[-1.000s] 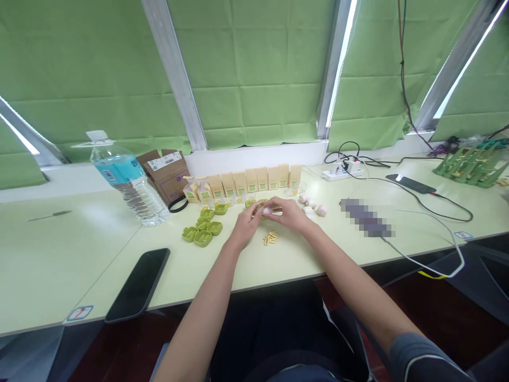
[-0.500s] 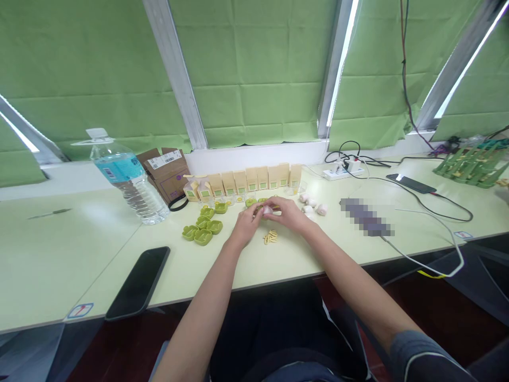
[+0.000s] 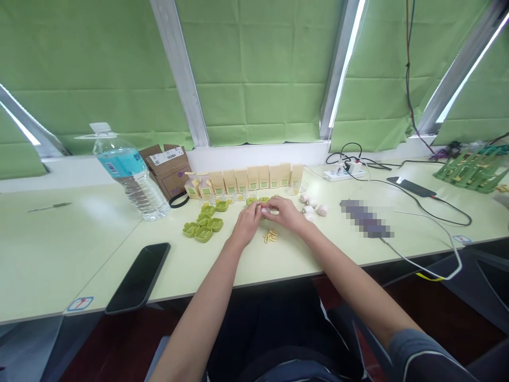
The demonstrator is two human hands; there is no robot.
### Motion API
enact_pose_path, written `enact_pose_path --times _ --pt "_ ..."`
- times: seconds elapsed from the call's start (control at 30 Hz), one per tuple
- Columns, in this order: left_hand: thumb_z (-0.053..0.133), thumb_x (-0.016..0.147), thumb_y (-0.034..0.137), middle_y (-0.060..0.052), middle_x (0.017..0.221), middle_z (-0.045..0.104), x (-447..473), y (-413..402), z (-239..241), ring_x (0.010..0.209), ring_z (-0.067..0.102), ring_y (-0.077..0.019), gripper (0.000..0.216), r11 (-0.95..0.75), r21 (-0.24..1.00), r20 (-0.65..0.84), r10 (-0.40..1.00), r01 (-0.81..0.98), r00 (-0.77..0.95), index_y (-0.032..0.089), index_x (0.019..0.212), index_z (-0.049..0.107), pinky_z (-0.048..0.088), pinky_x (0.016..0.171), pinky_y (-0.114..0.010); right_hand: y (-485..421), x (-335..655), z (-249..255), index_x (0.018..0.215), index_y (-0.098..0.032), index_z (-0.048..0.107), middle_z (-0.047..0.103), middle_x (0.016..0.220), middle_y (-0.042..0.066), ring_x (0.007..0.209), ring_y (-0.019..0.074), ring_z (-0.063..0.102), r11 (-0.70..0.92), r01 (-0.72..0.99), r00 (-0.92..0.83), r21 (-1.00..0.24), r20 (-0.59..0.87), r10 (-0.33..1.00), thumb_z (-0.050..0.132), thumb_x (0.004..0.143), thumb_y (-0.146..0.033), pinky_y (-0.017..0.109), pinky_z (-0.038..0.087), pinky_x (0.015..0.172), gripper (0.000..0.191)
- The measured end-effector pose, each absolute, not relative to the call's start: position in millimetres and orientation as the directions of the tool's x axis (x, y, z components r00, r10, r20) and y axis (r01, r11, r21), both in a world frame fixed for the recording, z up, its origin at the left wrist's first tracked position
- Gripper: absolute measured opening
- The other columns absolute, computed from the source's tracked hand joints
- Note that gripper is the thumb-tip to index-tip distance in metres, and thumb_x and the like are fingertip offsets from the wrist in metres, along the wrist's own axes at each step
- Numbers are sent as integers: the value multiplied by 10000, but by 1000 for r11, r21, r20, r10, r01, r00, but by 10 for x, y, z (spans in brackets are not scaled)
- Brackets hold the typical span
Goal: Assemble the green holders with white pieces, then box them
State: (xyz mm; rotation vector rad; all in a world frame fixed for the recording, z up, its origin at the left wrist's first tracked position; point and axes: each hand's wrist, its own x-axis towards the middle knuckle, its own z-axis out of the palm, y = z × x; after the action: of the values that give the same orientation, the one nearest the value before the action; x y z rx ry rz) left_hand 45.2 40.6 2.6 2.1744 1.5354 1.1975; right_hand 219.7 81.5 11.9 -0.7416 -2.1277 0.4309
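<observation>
1. While a small pale-pink ball [image 3: 264, 210] is pinched between the fingertips of the left hand [image 3: 247, 223] and the right hand [image 3: 287, 213], in front of the row of beige cartons [image 3: 253, 180], it could be dropped if either grip is loosened; its outline is mostly covered by fingers.
2. By a lowered wrist, the yellow strips [image 3: 271, 236], heaped farther in front of the row, could be scattered, as they are loosely piled.
3. By a sideways sweep of the right hand, the pale-pink bulbs [image 3: 322, 210], grouped before the row's right end, could be set rolling, being round.
4. If the hands were pushed forward, the row itself could be toppled, since its cartons are stood tall and close together.
5. Green dishes [image 3: 203, 235] are clustered before the row's left end; no loose contents can be made out in them.
6. By the cartons' fronts, their contents are concealed.
7. Left of the row, clear liquid is held in a water bottle [image 3: 135, 185]; between bottle and row, a brown cardboard box [image 3: 173, 178] is placed, its inside hidden.
</observation>
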Motion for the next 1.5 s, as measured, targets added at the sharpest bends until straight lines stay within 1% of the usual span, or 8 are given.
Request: enact_pose_path --times 0.13,0.23,0.37,0.43,0.63,0.83,1.1,1.5 --pt "356 1028 331 -62 1082 727 425 413 27 977 674 -221 336 -438 604 496 860 666 116 228 1178 639 503 888 -343 813 2187 130 1012 -212 776 698 883 74 827 217 641 762 390 -491 -517 584 647 688 901 -369 349 518 798 211" --pt "344 1037 398 -61 1071 730 414 404 48 983 669 -221 382 -432 635 477 871 640 115 228 1193 649 500 885 -339 808 2199 127 1104 -231 766 729 963 80 907 231 671 762 404 -502 -506 574 647 693 909 -356 365 532 860 243" --pt "302 1045 432 -69 1106 723 421 387 95 1018 657 -218 447 -411 684 461 884 602 78 215 1202 660 487 925 -345 798 2222 106 1242 -253 692 752 1087 64 1003 226 700 728 379 -443 -572 578 685 711 902 -331 377 545 939 350" --pt "322 1039 407 -64 1145 714 427 379 115 1041 650 -210 420 -411 702 463 884 582 66 222 1229 648 478 950 -346 793 2228 99 1216 -251 689 761 1056 47 967 213 715 697 361 -399 -620 573 716 733 883 -342 368 565 916 348" --pt "493 936 236 -42 1063 718 451 330 124 941 652 -190 395 -423 704 444 889 570 110 239 1321 580 504 913 -348 766 2234 130 1062 -236 752 780 966 32 892 191 733 653 350 -310 -671 575 757 712 892 -357 317 584 845 212" --pt "673 858 292 -69 1189 696 461 329 85 1017 638 -212 526 -474 629 484 859 616 167 249 1371 566 515 950 -370 771 2236 131 1074 -252 782 788 1001 41 887 202 736 636 382 -316 -671 552 772 703 902 -356 312 583 825 215" --pt "670 874 303 -61 1126 731 439 391 51 959 661 -200 491 -466 594 486 858 656 169 243 1359 618 528 939 -354 791 2235 104 1077 -241 792 781 1036 61 892 211 730 644 375 -361 -667 534 764 693 906 -367 318 570 826 234" --pt "691 851 312 -74 1139 726 406 413 -8 952 672 -207 524 -459 572 467 863 679 190 225 1363 620 540 923 -364 803 2288 152 952 -207 817 730 783 32 705 154 619 705 377 -475 -600 528 704 655 931 -390 257 444 673 245"
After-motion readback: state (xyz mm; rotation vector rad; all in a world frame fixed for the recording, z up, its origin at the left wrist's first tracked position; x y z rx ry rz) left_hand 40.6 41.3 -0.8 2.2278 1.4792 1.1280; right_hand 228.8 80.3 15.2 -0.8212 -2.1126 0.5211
